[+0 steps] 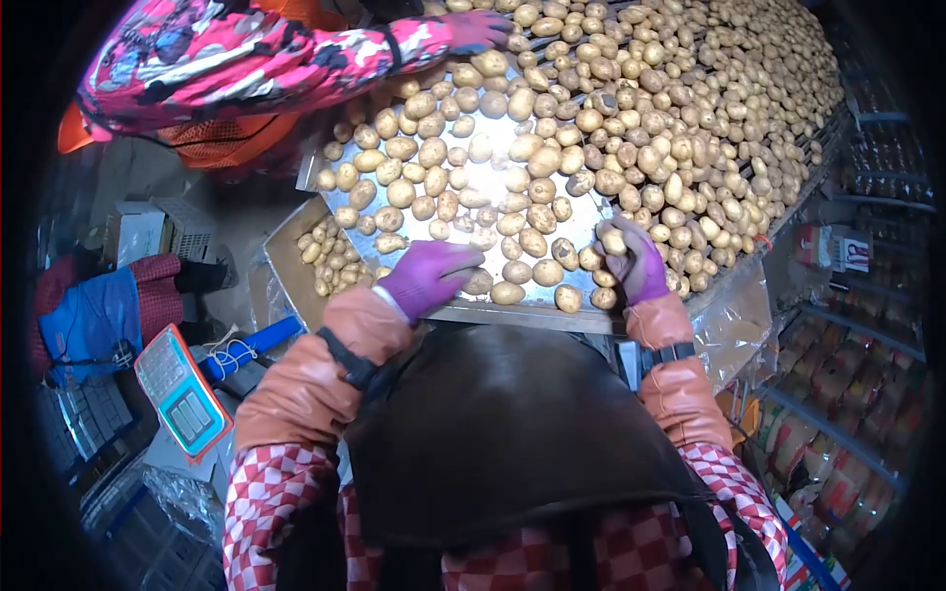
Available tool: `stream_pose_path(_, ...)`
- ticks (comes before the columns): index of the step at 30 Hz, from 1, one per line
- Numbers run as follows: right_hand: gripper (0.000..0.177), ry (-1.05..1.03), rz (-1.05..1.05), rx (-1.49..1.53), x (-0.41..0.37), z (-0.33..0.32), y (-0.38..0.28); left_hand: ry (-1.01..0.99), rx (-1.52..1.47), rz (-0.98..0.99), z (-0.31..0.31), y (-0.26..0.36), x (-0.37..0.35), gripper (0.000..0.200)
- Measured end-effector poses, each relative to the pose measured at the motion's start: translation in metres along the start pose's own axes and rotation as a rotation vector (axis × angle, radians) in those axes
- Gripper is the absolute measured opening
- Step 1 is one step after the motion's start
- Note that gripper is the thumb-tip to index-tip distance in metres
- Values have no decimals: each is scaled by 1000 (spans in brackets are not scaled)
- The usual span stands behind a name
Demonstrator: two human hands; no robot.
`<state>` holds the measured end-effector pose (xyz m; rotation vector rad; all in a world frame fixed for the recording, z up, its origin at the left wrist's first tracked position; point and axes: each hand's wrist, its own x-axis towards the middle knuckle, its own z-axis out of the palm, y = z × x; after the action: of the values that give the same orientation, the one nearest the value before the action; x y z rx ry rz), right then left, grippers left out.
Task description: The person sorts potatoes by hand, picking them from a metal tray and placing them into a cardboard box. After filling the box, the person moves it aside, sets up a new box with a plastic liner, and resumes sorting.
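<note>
Many potatoes point(647, 160) are covering metal tabletop point(584, 219); right hand point(641, 264) is gripping one potato point(613, 242); left hand point(429, 280) is resting near others, grip cannot tell.

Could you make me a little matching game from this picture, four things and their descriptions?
1. Camera wearer's right hand
2. Cardboard box
3. Co-worker's sleeve
4. Weighing scale

A. Pink, black and white pattern
B. Has several potatoes inside
C. Orange-red edge
D. Holding one potato

Pairs: 1-D, 2-B, 3-A, 4-C
</note>
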<state>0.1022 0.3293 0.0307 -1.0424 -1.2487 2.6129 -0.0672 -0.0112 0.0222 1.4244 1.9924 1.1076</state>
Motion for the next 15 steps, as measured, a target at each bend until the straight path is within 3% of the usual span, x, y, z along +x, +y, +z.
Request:
stream_pose_path(2,40,-167,14,305,-10,-11,8,14,287,4,21,11,37,44)
stream_pose_path(4,47,-105,174,389,-23,-9,3,43,505,-135,56,17,71,40)
stream_pose_path(6,55,-29,224,360,-20,-7,7,-177,633,-390,78,23,106,35)
stream_pose_path(9,51,-104,262,225,-19,-9,-4,-394,604,-562,70,52,139,41)
stream_pose_path(12,50,-180,192,-35,-15,-15,-22,-425,570,-631,67,53,146,51)
stream_pose_path(15,40,-234,331,109,1,-29,-27,-317,561,-584,74,32,126,55)
